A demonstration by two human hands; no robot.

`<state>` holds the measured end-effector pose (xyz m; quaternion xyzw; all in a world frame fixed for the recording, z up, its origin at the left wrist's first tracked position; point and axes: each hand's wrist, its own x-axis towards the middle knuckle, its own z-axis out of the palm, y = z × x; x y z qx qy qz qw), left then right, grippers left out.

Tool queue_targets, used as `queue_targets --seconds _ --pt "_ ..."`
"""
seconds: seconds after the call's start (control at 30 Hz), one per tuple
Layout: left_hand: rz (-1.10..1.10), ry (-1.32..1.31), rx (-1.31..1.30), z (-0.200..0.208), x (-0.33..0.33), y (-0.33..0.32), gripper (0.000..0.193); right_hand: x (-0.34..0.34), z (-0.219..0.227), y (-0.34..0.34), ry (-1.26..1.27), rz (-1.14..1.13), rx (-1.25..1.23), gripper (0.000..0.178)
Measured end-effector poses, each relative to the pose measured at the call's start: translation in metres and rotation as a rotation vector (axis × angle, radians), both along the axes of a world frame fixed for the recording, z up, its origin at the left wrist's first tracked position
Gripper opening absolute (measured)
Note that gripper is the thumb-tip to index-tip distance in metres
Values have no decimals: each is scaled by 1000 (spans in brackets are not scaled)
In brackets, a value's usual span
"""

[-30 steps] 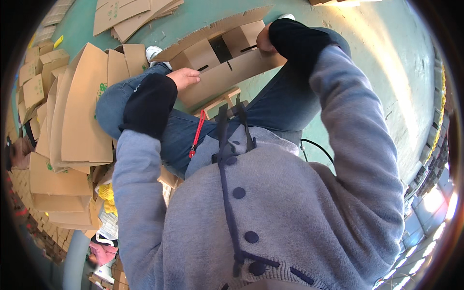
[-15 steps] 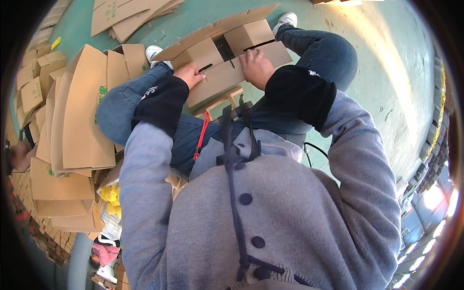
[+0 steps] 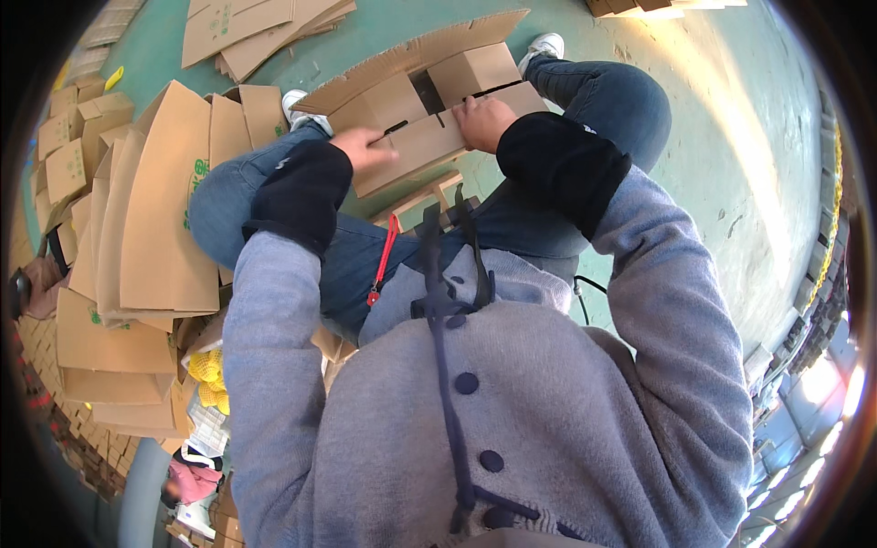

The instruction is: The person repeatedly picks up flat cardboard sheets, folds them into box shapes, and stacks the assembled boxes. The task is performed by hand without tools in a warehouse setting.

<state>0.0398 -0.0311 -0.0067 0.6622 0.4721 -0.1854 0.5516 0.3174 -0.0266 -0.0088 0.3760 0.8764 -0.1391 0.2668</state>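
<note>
A brown cardboard box (image 3: pixel 422 146) sits between my legs, its long far flap raised and two smaller end flaps folded inward. A dark gap shows between those end flaps. Over the upper edge of the near flap curl the fingers of my right hand (image 3: pixel 486 122), gripping it right of the middle. My left hand (image 3: pixel 364 150) is at the left part of the same flap, by a dark slot. Motion blurs its fingers, so their grip is unclear. Below the box a wooden frame (image 3: pixel 429 194) shows in part.
Nested open cartons (image 3: pixel 164 210) stand close on my left. Flat cardboard sheets (image 3: pixel 239 27) lie ahead on the green floor. Yellow netting (image 3: pixel 209 367) is beside my left elbow. A person in pink (image 3: pixel 194 481) is at lower left. A red strap (image 3: pixel 385 258) hangs at my lap.
My left hand has slid a little toward me along the near flap, its fingers now blurred. The right hand keeps its place on the flap. The whole view has shifted slightly.
</note>
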Motion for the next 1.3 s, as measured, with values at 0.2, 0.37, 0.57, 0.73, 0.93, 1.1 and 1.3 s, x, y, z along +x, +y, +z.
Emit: queue_targets --seconds 0.2,0.37,0.57,0.73,0.93,1.1,1.3 --pt "-534 23 772 -30 27 30 55 2 -5 -22 -101 223 385 65" --pt "-728 275 358 -49 49 49 36 -2 7 -9 -118 118 140 56" --pt "-697 208 273 -56 49 62 28 -16 10 50 -128 -34 -380 50" --pt "-605 -44 367 -70 31 52 30 -15 9 57 -129 -15 -426 49" --pt "-629 11 295 -83 29 35 39 -14 5 4 -18 -103 -276 29" --pt "-516 1 191 -79 37 33 46 -22 3 -26 -24 -177 -93 28" --pt "-422 -263 335 -52 61 -2 104 -24 3 -49 -58 -265 -3 32"
